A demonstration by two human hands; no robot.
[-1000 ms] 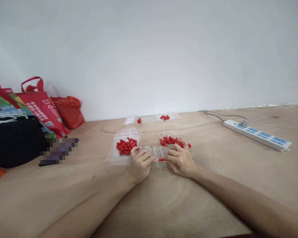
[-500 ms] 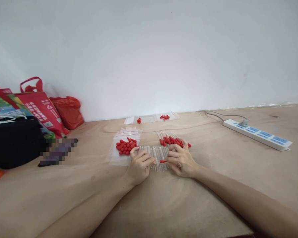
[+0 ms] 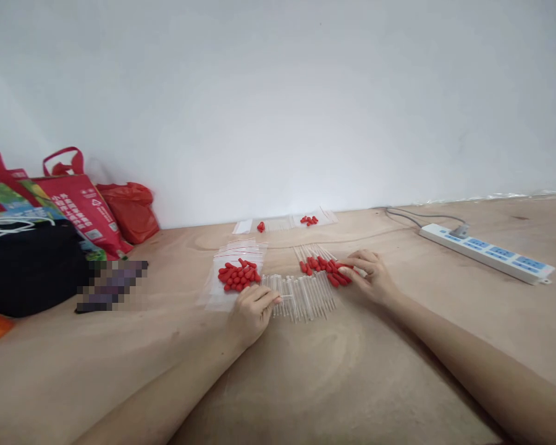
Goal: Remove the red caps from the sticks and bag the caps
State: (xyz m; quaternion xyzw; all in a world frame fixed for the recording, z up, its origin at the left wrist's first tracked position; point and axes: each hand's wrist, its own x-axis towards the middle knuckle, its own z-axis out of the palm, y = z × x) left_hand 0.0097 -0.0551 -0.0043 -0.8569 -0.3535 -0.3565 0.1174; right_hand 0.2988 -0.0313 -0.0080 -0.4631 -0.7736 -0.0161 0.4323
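Note:
A row of clear glass tubes lies on the wooden table. My left hand rests at the row's left end, its fingers pinched on one clear tube. Just behind it, loose red rubber caps are heaped on a stack of small zip bags. My right hand is at the right side of a pile of red-capped tubes, fingers closed on one capped tube that lies against the pile.
More zip bags with a few red caps lie by the wall. A white power strip with its cable sits at the right. Red shopping bags, a black bag and a blurred object stand at the left.
My right hand has left the middle, where both hands met on a tube, and moved right to the capped pile with the red-capped tube. My left hand stays at the clear tubes.

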